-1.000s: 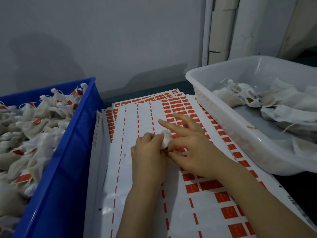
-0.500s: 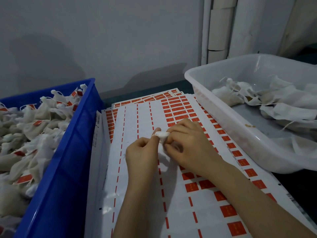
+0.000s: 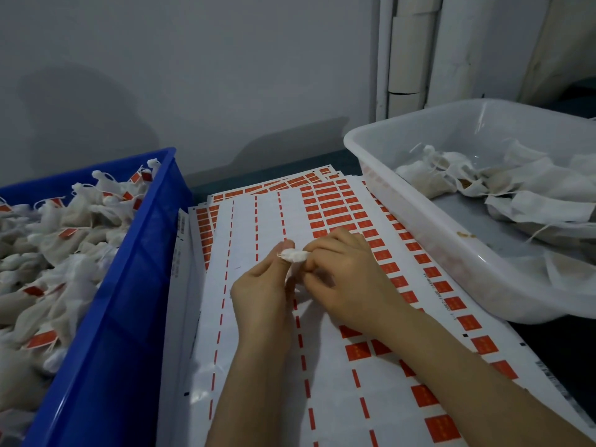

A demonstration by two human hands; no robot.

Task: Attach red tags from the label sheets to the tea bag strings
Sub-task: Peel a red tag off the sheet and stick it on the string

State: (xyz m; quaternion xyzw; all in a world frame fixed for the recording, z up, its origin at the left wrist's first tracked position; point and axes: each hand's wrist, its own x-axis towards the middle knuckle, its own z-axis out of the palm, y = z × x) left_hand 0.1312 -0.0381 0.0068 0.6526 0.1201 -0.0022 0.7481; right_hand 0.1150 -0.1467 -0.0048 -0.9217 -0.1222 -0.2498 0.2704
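Seen from the head camera, the label sheets (image 3: 267,214) lie fanned in a stack on the dark tabletop (image 3: 548,343). Above the middle of the top sheet the 2 hands meet. The left hand (image 3: 261,291) pinches 1 end of a small white tea bag (image 3: 294,255) between its thumb and curled fingers. The right hand (image 3: 348,285) grips the other end, its fingers curled tight. Rows of red tags (image 3: 335,212) fill the sheet's far and right parts, while its left columns show only white backing with red dashes. Left of the sheets stands a blue crate (image 3: 129,301) heaped with tagged tea bags (image 3: 48,253). Right of the sheets, a translucent white tub (image 3: 419,221) holds untagged bags (image 3: 516,191).
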